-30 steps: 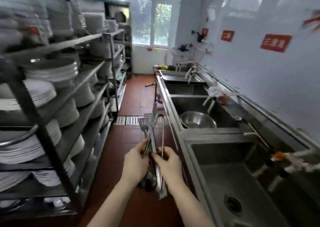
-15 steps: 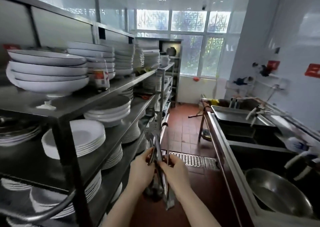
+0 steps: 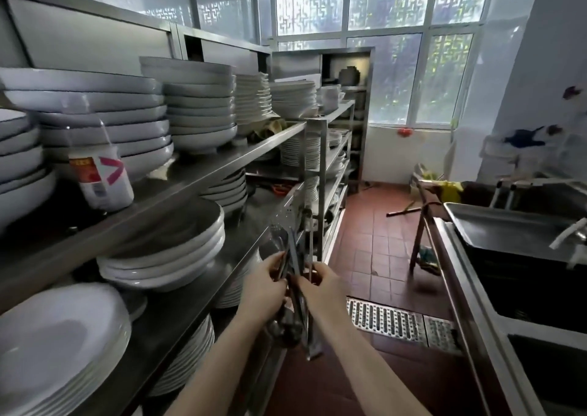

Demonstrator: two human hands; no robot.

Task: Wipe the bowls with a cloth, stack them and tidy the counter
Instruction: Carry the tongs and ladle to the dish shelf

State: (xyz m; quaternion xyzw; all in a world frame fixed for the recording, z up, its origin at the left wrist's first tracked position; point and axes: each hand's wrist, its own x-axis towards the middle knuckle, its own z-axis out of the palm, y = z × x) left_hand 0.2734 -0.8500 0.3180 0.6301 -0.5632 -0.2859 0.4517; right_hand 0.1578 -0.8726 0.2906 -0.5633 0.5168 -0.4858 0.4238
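Steel rack (image 3: 222, 164) sits just left of your utensils (image 3: 293, 275); both your left hand (image 3: 263, 288) and right hand (image 3: 317, 283) grip them, handles pointing up, left hand nearer the rack.

Brushed steel shelving (image 3: 203, 174) on the left holds glossy white ceramic bowls (image 3: 197, 110); floor (image 3: 374, 241) is matt red tile.

Motion blur smears the utensils (image 3: 293, 256) gripped in both hands; individual pieces can't be told apart. The sink (image 3: 521, 225) runs off the right edge, plates (image 3: 47, 352) off bottom-left.
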